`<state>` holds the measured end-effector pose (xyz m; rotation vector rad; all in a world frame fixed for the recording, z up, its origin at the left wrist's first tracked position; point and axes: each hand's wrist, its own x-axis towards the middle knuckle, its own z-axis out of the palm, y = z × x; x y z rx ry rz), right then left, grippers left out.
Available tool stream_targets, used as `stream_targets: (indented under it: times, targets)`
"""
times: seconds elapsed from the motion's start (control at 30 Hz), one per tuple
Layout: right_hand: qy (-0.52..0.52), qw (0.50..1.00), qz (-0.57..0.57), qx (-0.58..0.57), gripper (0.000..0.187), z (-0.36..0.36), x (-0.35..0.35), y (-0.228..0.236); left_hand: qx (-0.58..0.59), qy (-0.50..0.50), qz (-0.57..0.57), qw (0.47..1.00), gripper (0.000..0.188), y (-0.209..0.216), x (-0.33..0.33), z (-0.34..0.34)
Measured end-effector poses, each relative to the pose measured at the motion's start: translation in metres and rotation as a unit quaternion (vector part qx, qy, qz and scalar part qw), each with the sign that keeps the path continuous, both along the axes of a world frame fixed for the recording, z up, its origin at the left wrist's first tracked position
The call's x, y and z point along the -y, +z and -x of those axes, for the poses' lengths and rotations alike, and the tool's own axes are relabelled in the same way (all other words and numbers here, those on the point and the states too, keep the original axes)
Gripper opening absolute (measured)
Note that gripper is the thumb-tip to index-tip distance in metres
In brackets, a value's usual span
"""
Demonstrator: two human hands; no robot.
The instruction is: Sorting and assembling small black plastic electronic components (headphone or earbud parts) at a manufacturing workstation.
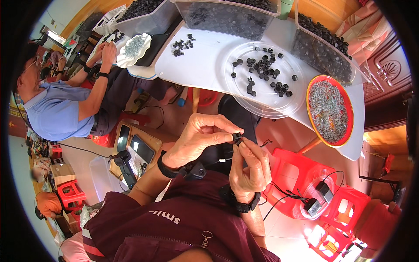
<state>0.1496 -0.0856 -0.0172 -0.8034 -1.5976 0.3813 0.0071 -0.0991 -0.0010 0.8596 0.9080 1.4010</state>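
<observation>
In front of my chest, a small black plastic part [237, 138] is pinched between the thumb and index finger of my left hand [198, 136]. From below right, my right hand [251, 168] brings its closed thumb and fingertips against the same part. Any smaller piece between those fingertips is hidden. Beyond my hands, a clear round plastic lid [227, 89] lies on the white table [196, 65] with many small black caps [264, 67] on it. To its right stands a red dish [310, 105] with a yellow rim, full of small thin metal pieces.
Clear bins [227, 24] heaped with black parts line the table's far side. At left, a person [61, 107] in a blue shirt works beside a white scalloped dish [146, 43] of metal pieces. Red stools [283, 174] with cables and black devices [313, 206] stand at right.
</observation>
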Motion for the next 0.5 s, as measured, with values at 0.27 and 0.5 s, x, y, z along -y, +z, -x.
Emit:
stream_targets:
  times: [0.27,0.5]
  targets:
    - [-0.027,0.999,0.015,0.019,0.028,0.0031,-0.0006,0.0031,-0.037,0.006,-0.016,0.999,0.017,-0.001,-0.0009,0.0013]
    - [-0.004,0.999,0.03,0.033,0.026,0.0033,-0.0011,0.0025,-0.065,0.008,-0.047,0.997,0.019,-0.0008,-0.0007,0.0036]
